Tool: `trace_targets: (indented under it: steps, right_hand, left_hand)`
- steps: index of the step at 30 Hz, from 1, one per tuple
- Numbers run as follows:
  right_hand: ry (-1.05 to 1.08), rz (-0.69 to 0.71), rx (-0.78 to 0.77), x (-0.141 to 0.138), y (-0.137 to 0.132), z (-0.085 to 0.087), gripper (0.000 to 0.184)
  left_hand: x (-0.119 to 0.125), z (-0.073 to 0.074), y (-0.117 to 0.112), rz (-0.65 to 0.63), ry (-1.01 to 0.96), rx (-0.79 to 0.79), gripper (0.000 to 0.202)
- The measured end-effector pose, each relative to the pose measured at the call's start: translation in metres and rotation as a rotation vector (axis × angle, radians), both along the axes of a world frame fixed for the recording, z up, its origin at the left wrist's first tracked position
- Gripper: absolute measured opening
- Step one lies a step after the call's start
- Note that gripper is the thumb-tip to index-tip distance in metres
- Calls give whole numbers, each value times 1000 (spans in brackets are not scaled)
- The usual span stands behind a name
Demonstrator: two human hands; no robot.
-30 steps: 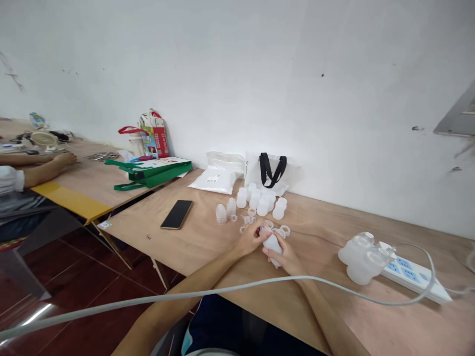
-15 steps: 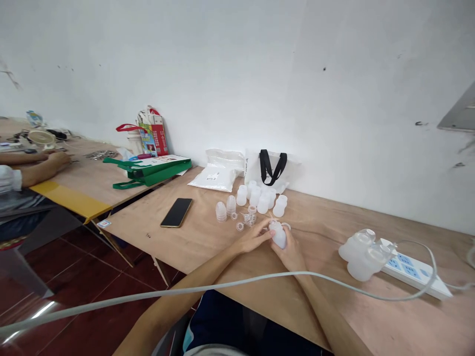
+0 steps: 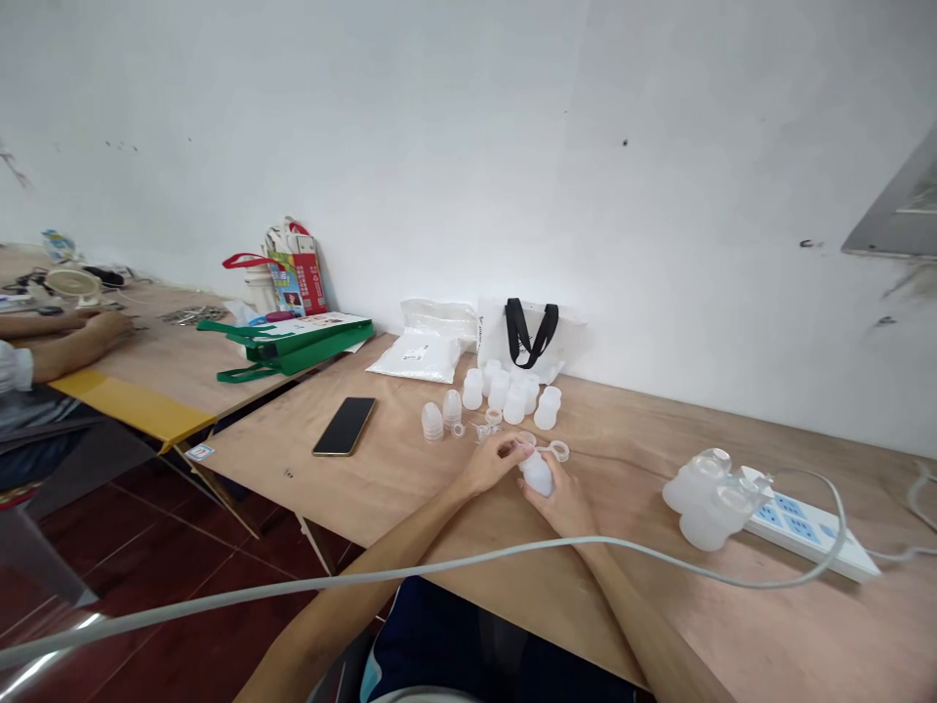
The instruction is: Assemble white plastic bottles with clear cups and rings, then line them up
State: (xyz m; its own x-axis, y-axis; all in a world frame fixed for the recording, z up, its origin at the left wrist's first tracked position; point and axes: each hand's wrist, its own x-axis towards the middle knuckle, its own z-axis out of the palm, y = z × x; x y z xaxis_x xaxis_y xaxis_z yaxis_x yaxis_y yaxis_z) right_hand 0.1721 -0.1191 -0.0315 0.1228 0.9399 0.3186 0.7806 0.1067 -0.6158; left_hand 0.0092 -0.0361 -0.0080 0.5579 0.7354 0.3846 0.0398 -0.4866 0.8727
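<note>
My right hand [image 3: 565, 498] is wrapped round a small white translucent bottle [image 3: 538, 475], tilted just above the table. My left hand [image 3: 492, 465] is closed at the bottle's top end, thumb and fingertips pinched there. What exactly lies under those fingertips is too small to make out. Clear rings [image 3: 559, 450] lie just beyond my hands. Farther left are small clear parts [image 3: 483, 430] and two clear domed caps [image 3: 432, 423]. Several more white bottles [image 3: 514, 401] stand in a cluster behind them.
A phone [image 3: 345, 426] lies to the left. White plastic packaging [image 3: 417, 357] and a white bag with black handles [image 3: 490, 337] rest by the wall. More bottles [image 3: 707, 532] stand beside a power strip [image 3: 841, 555]. A cable [image 3: 468, 559] crosses the foreground. Another person's hands [image 3: 102, 324] are far left.
My left fingers have shifted to the bottle's top and curled more. The bottle has come slightly lower and left in view. The clear rings beyond my hands show more fully.
</note>
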Motion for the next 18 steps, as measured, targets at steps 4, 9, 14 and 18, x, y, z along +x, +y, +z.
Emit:
trace_targets:
  steps: [4,9,14,18]
  right_hand:
    - [-11,14,18,-1,0,-2,35]
    - [-16,-14,8,-2,0,-2,37]
    - [183,-130,89,4,4,1,48]
    - [462,-378,229,27,17,-3,69]
  left_hand:
    - [1,-5,3,139,13,44,50]
    - [3,-3,-3,37,-26,-28,37]
    - [5,-7,3,149,-176,-135,39]
    - [5,-15,10,242,-277,-220,46]
